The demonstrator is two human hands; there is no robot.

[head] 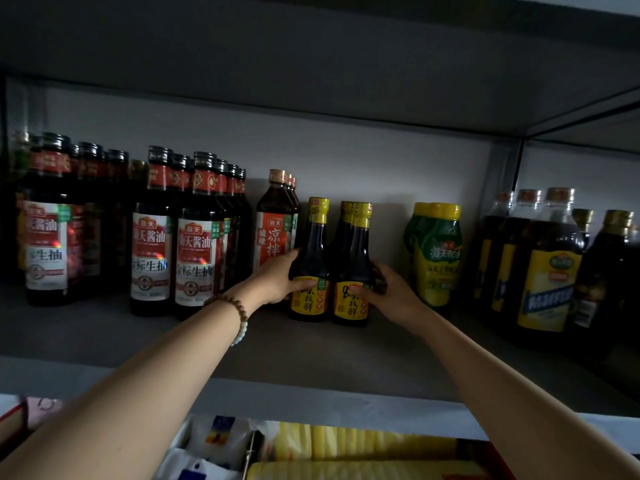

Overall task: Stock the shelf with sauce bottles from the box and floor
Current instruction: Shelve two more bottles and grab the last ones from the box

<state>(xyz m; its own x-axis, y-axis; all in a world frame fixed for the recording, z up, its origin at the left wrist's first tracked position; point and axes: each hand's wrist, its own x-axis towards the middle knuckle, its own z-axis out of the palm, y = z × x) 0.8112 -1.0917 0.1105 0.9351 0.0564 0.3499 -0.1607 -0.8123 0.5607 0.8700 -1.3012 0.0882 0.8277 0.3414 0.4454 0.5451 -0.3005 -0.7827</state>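
Yellow-capped left bottle [309,251] and right bottle [353,258] stand back from the shelf [104,337] edge. Left hand [277,280] and right hand [393,294] each wrap fingers round one; a gap follows rightward.

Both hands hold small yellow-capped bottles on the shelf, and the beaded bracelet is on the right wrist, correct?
Not quite. The head view shows the beaded bracelet on the left wrist. The left hand and right hand do hold small yellow-capped bottles on the shelf.
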